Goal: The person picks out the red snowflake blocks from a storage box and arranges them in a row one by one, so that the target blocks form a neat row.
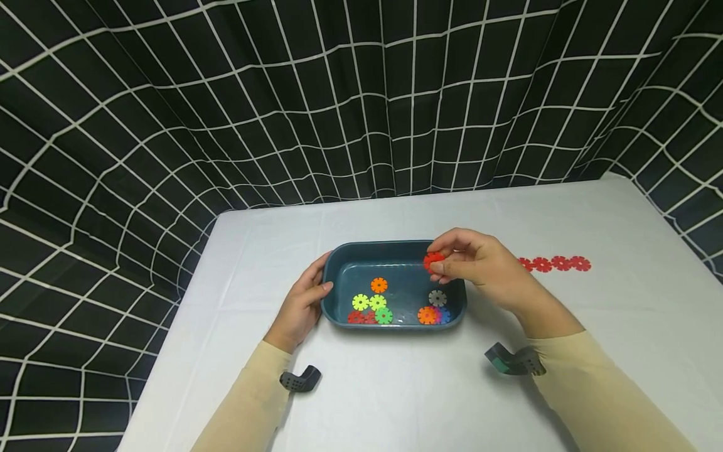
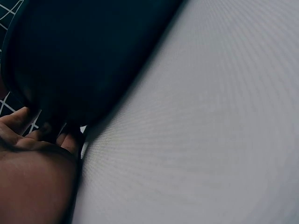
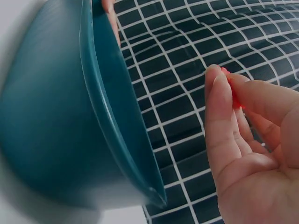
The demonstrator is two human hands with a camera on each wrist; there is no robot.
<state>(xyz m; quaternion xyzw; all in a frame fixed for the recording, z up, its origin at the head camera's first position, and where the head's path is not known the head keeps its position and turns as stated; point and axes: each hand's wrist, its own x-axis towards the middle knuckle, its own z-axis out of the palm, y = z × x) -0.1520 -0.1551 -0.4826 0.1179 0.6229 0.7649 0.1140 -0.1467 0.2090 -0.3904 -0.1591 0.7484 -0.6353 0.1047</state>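
My right hand [image 1: 473,257] pinches a red notched plastic disc [image 1: 433,261] between thumb and fingers, above the right end of a dark teal bin [image 1: 395,328]. In the right wrist view only slivers of that disc [image 3: 237,99] show between the fingertips. My left hand [image 1: 302,304] grips the bin's left end, thumb at the rim and fingers around the outside. Inside the bin lie several similar discs: an orange one [image 1: 379,285], yellow ones [image 1: 360,302], a green one [image 1: 383,315] partly over red ones, a grey one [image 1: 437,297], and an orange one [image 1: 427,315] overlapping a blue-purple one.
A row of several red discs [image 1: 560,263] lies on the white tabletop [image 1: 395,389] to the right, its near end hidden behind my right hand. Black cloth with a white grid [image 1: 350,113] hangs behind and along the sides of the table.
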